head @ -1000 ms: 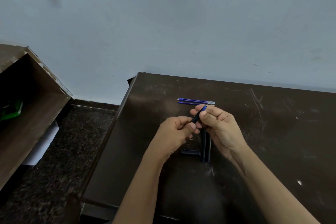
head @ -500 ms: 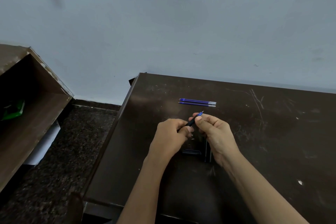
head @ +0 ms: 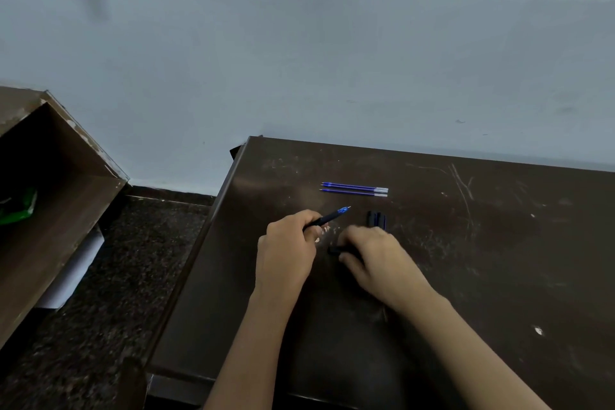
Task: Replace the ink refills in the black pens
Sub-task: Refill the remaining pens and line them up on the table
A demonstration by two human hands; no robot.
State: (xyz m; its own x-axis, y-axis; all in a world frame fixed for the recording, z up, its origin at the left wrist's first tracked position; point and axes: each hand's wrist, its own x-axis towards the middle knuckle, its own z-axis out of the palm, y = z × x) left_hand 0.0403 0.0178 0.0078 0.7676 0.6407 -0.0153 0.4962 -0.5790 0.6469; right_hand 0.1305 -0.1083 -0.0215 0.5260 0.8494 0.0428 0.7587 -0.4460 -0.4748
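My left hand (head: pixel 288 251) grips a black pen (head: pixel 327 218) with a blue tip that points up and to the right, just above the dark table (head: pixel 499 260). My right hand (head: pixel 376 260) is down on the table, its fingers curled round a small black pen part (head: pixel 333 251) that pokes out to the left. Two black pens (head: pixel 376 219) lie side by side just beyond my right hand, partly hidden by it. Two blue ink refills (head: pixel 354 189) lie parallel farther back on the table.
The table's left edge (head: pixel 213 230) drops to a speckled dark floor (head: pixel 116 276). A brown wooden shelf unit (head: pixel 50 193) stands at the left with something green inside. A pale wall (head: pixel 332 60) rises right behind the table.
My right hand has let go of the pen's tip and dropped to the table, onto the black part. My left hand keeps the pen and has shifted slightly left.
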